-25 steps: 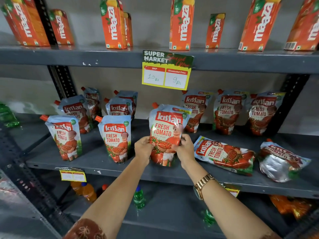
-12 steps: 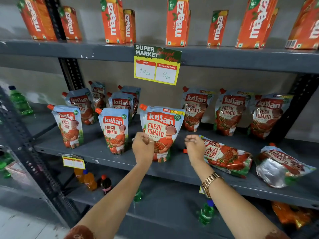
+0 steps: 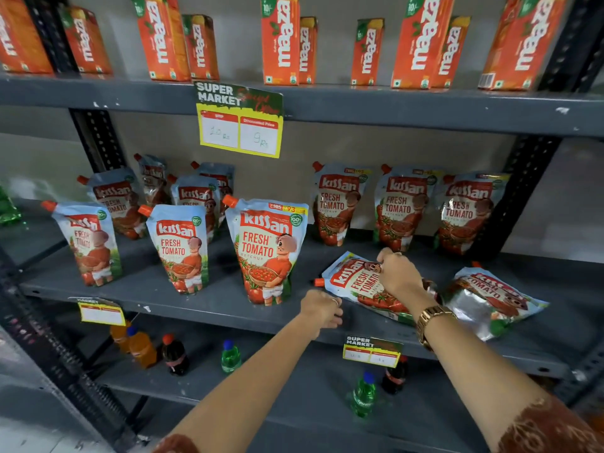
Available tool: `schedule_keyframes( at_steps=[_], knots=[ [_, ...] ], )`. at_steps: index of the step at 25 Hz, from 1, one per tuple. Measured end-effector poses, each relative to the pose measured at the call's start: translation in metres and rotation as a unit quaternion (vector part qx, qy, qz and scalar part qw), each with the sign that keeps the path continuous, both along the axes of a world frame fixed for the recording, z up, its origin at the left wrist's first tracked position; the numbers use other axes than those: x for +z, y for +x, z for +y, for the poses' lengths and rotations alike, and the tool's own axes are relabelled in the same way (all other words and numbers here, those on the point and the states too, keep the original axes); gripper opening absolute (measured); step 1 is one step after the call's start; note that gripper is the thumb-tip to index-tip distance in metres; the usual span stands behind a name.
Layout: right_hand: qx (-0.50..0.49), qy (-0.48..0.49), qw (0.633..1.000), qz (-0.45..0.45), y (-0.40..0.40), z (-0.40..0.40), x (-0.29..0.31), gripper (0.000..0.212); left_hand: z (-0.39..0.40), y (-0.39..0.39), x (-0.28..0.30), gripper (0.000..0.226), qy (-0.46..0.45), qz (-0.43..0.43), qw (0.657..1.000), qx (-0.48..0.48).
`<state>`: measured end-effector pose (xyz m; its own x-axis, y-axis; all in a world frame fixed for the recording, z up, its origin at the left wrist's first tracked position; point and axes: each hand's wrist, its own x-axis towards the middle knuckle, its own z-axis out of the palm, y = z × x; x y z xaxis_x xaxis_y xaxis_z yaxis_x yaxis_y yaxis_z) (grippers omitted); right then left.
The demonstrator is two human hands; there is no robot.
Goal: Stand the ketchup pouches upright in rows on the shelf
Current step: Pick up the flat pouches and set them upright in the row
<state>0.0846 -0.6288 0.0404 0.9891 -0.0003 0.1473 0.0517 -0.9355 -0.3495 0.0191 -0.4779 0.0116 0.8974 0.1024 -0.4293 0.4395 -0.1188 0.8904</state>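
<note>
Several Kissan ketchup pouches stand upright on the grey middle shelf (image 3: 209, 299), the nearest being the front pouch (image 3: 266, 253) at the centre. Two pouches lie flat to the right: one lying pouch (image 3: 354, 282) with its orange cap pointing left, and a second flat pouch (image 3: 490, 295) further right. My right hand (image 3: 400, 276) rests on top of the first lying pouch, fingers curled at its upper edge. My left hand (image 3: 322, 308) hovers at the shelf's front edge, just left of that pouch's cap, fingers loosely bent and holding nothing.
Orange Maaza juice cartons (image 3: 281, 40) line the upper shelf, with a yellow price tag (image 3: 240, 120) hanging below its edge. Small drink bottles (image 3: 230, 356) stand on the lower shelf. A black upright post (image 3: 519, 197) borders the right side.
Both hands let go of the centre pouch, which stays upright. My right hand moved right onto the lying pouch; my left hand followed to the shelf edge beside it.
</note>
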Motion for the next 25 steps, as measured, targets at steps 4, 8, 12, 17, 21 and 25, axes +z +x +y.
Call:
schedule_keyframes(
  at_steps=[4, 8, 12, 17, 21, 25],
  knots=[
    [-0.053, -0.100, 0.992, 0.056, 0.000, -0.019, 0.003, 0.031, -0.021, -0.006, 0.000, 0.035, -0.091, 0.062, 0.993, -0.030],
    [-0.087, -0.114, 0.983, 0.110, -0.003, -0.027, 0.004, 0.036, -0.034, -0.001, 0.002, 0.025, -0.153, 0.042, 0.987, 0.002],
    [-0.110, -0.063, 0.985, 0.118, -0.008, -0.030, 0.014, 0.039, -0.031, 0.004, 0.000, 0.016, -0.165, -0.014, 0.983, 0.076],
    [-0.122, 0.102, 0.964, 0.214, -0.016, -0.036, -0.005, 0.034, -0.030, 0.009, -0.011, 0.013, -0.153, 0.026, 0.981, 0.117],
    [-0.145, 0.311, 0.921, 0.183, -0.014, -0.034, -0.024, 0.009, -0.033, 0.014, -0.011, 0.020, -0.096, 0.013, 0.987, 0.130],
    [-0.173, 0.412, 0.889, 0.096, -0.012, -0.031, -0.031, 0.013, -0.035, 0.018, -0.001, 0.022, -0.084, -0.009, 0.986, 0.147]
  ],
)
